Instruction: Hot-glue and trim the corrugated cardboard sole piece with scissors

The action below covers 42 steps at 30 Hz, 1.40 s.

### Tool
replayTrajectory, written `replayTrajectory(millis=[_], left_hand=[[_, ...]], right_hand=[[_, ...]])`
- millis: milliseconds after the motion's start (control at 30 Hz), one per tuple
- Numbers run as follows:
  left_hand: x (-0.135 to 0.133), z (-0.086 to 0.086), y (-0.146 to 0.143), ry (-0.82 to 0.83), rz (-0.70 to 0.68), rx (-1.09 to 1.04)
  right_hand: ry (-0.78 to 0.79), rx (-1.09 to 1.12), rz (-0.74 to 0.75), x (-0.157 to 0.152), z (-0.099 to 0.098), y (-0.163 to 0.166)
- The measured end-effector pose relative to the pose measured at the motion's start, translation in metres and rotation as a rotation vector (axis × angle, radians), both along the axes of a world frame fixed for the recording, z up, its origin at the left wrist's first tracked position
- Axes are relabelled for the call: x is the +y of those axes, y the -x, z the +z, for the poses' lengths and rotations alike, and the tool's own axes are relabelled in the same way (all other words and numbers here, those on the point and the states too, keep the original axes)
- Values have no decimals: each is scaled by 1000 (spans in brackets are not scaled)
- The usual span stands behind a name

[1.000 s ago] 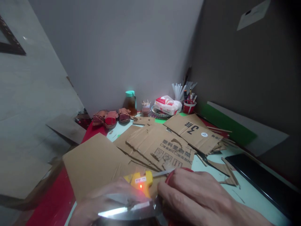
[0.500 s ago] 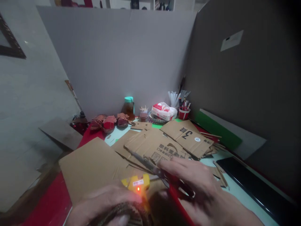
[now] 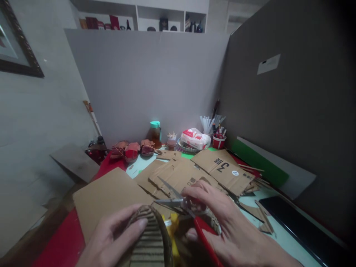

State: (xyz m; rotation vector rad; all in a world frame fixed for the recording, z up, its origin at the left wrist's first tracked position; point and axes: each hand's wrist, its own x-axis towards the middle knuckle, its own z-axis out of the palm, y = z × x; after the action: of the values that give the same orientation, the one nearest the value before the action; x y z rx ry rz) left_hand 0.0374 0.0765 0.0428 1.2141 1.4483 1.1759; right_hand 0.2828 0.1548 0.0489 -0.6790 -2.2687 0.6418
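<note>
- The left hand [image 3: 111,237] is gripping a rounded piece of corrugated cardboard [image 3: 148,237] at the near edge of the worktop, fingers curled behind it and thumb pressing on its ribbed face.
- The right hand [image 3: 225,226] is holding red-handled scissors [image 3: 191,218] just beside that piece, fingers threading the handles and the forefinger stretching along the top; the blades are standing apart, tips pointing left and away over the cardboard.
- A yellow glue gun [image 3: 171,230] is peeking out between the two hands, mostly hidden behind the ribbed piece.
- A large plain cardboard sheet [image 3: 111,194] is lying under the left hand, reaching towards the left edge, where a red table covering [image 3: 65,244] is showing.
- Printed cardboard flaps [image 3: 222,168] are overlapping in the middle of the worktop, one bearing a "3".
- A black flat panel [image 3: 294,218] is lying along the right edge.
- Along the far edge, a green-capped jar [image 3: 155,131], a white-and-red packet [image 3: 196,138] and a red cup of pens [image 3: 219,140] are standing against the grey partition.
</note>
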Motion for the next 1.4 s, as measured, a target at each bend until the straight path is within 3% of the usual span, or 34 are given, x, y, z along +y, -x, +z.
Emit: replayTrajectory(millis=[300, 567, 833, 1133, 1200, 1300, 1400], left_hand=[[11, 6, 41, 9, 92, 97], [20, 14, 80, 29, 257, 179], [37, -1, 77, -69, 287, 352], [17, 26, 68, -15, 241, 370], [14, 29, 66, -56, 332, 410], [9, 27, 66, -181, 580, 463], [0, 21, 73, -320, 739, 342]], right_hand=[[82, -29, -76, 8, -1, -4], [73, -40, -111, 11, -6, -5], [-39, -55, -86, 4, -7, -3], [-200, 3, -51, 5, -13, -2], [-208, -19, -50, 4, -14, -2], [-231, -53, -64, 1, -13, -1], [-313, -55, -89, -1, -13, -1]])
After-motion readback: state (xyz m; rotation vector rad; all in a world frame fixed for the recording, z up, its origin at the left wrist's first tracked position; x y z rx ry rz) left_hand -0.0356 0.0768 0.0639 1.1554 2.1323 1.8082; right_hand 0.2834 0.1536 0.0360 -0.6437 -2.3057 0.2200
